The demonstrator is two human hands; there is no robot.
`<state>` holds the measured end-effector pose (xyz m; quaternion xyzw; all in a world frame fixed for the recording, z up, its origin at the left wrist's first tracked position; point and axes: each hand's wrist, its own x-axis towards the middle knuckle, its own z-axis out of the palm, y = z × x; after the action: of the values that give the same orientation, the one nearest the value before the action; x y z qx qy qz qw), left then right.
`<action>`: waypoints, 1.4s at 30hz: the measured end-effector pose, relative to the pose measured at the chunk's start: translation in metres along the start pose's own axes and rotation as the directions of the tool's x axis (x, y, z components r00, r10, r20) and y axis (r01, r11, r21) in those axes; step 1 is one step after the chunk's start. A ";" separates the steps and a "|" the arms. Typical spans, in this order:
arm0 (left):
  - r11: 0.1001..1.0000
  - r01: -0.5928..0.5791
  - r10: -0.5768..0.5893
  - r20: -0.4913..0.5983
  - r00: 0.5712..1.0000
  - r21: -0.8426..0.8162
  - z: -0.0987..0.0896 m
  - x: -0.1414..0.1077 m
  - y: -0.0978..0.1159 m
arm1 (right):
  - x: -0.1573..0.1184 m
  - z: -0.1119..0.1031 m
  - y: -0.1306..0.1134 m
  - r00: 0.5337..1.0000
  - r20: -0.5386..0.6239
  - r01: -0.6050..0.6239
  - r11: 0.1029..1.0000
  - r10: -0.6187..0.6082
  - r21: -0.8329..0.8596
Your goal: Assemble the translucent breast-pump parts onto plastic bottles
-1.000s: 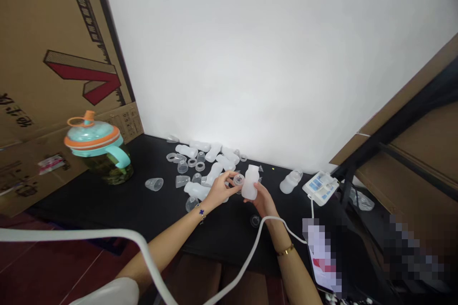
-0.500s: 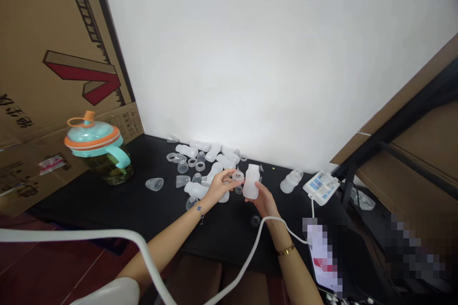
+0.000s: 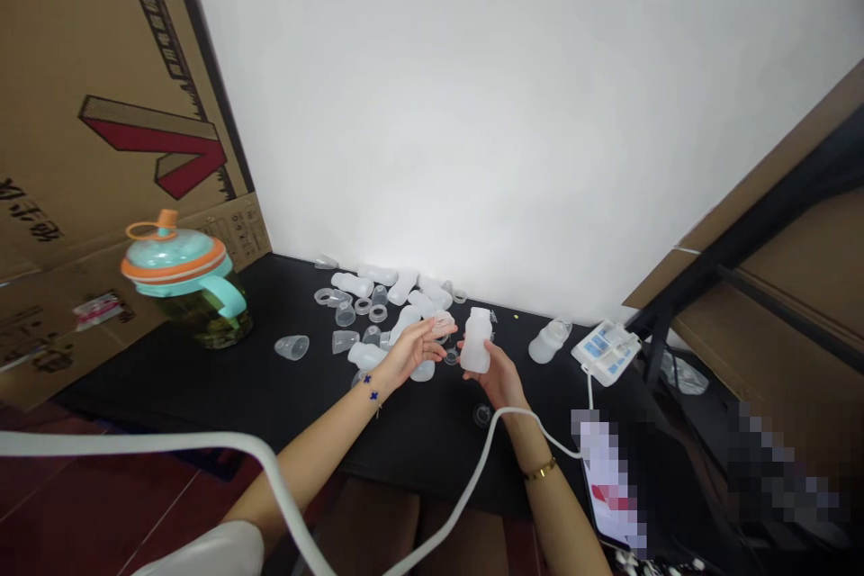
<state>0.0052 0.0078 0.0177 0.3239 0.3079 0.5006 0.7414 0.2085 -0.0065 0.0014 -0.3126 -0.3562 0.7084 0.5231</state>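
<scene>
My right hand is wrapped round a frosted white baby bottle, held upright with its open neck on top. Just left of it, my left hand is turned partly palm up and pinches a translucent bottle collar ring between thumb and finger. The ring is apart from the bottle, and whether a teat sits in it is hard to make out. Below the bottle, a small clear round part lies on the black table. Several loose white bottles lie behind my left hand.
Clear caps and rings lie among the bottles. A teated bottle is at right, beside a white power strip and a phone. A white cable crosses in front. A large jug stands left.
My left hand has turned palm upward and tilted the ring, moving it slightly up and left, away from the bottle. The bottle in my right hand has barely shifted.
</scene>
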 end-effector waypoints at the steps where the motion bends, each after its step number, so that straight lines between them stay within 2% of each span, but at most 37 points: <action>1: 1.000 0.006 -0.006 0.000 1.000 -0.007 0.000 0.000 0.000 | 0.000 0.000 0.000 1.000 0.004 -0.002 1.000 0.002 0.001; 12: 1.000 0.016 -0.016 0.024 1.000 -0.015 -0.001 0.001 -0.001 | 0.000 -0.001 0.000 1.000 0.007 -0.015 1.000 0.015 -0.024; 21: 0.997 -0.071 0.071 0.027 0.997 0.004 0.001 -0.003 0.000 | 0.001 -0.003 0.003 0.999 0.019 0.030 0.995 -0.028 -0.096; 26: 0.996 -0.085 0.085 0.010 0.996 0.020 0.003 -0.002 0.002 | 0.003 -0.003 0.006 0.989 -0.039 0.131 0.969 -0.143 -0.211; 32: 0.993 -0.118 0.118 -0.028 0.993 0.012 0.002 0.000 0.001 | 0.005 -0.005 0.008 0.930 -0.094 0.301 0.884 -0.355 -0.358; 37: 0.990 -0.138 0.138 -0.027 0.990 0.023 -0.001 0.002 -0.001 | 0.007 -0.009 0.008 0.903 -0.147 0.311 0.850 -0.404 -0.424; 42: 0.991 -0.132 0.132 -0.031 0.991 0.021 -0.002 0.003 -0.002 | 0.006 -0.008 0.009 0.902 -0.138 0.320 0.847 -0.410 -0.424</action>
<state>0.0053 0.0109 0.0146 0.3423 0.3026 0.5508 0.6985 0.2088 -0.0009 -0.0112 -0.4142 -0.4825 0.4698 0.6123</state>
